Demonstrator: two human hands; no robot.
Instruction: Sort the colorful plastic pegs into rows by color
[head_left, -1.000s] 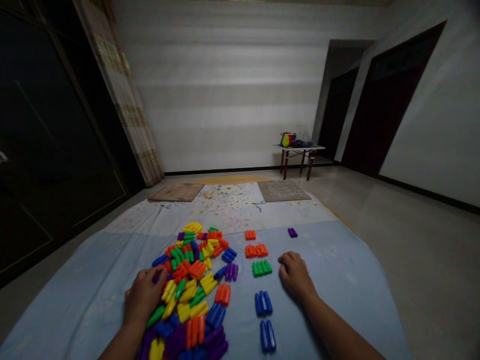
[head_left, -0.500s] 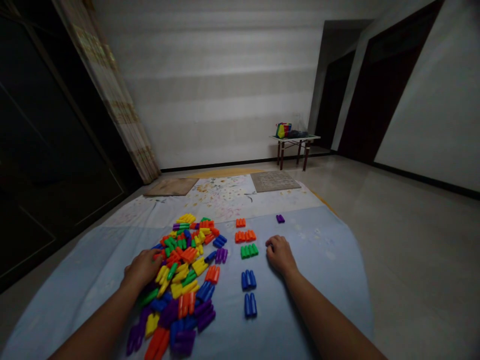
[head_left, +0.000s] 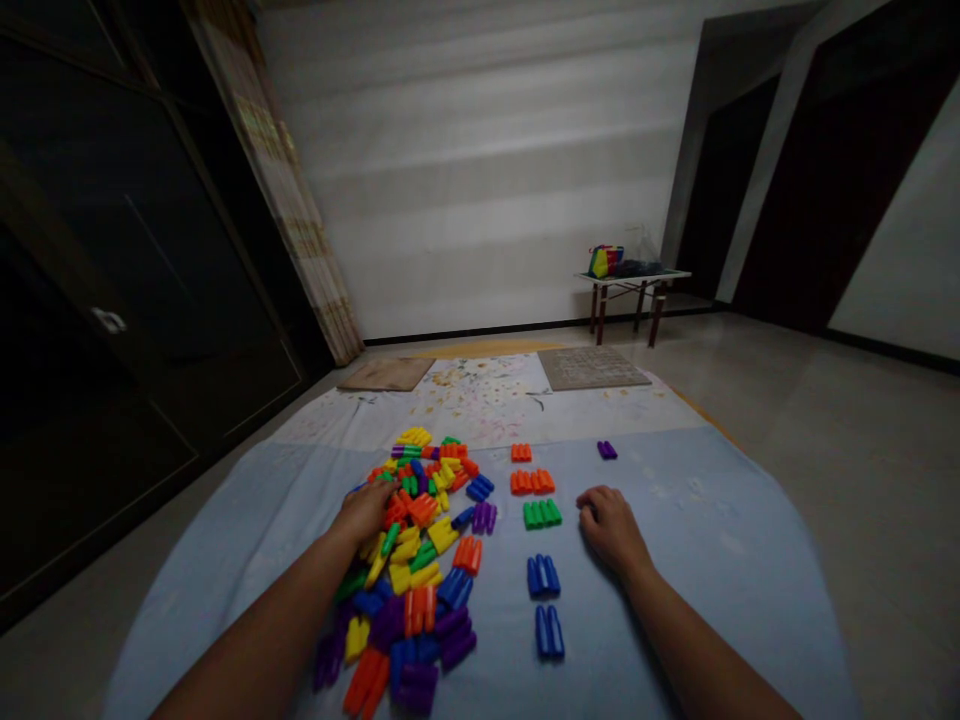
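My left hand point(head_left: 367, 510) reaches into the left side of a loose pile of colourful plastic bullet-shaped blocks point(head_left: 444, 533), joined in short rows. Its fingertips touch or almost touch red-orange pieces; the fingers are partly hidden, so a grip cannot be made out. My right hand point(head_left: 609, 522) rests on the blue cloth with fingers curled in and nothing visible in them. Left of it a column of separate pieces runs front to back: two blue ones point(head_left: 543, 577), a green row point(head_left: 542, 514), orange rows point(head_left: 532, 482) and a smaller orange one point(head_left: 521, 453).
A small purple piece point(head_left: 607, 450) lies alone beyond my right hand. At the far end of the cloth-covered table point(head_left: 720, 530) are a brown board point(head_left: 388, 374) and a grey patterned board point(head_left: 592, 368). A small side table point(head_left: 634, 276) with a colourful bag stands by the wall.
My left hand has moved forward and right, further over the pile. The camera has turned left, so everything appears shifted right. My right hand stays in about the same place by the column.
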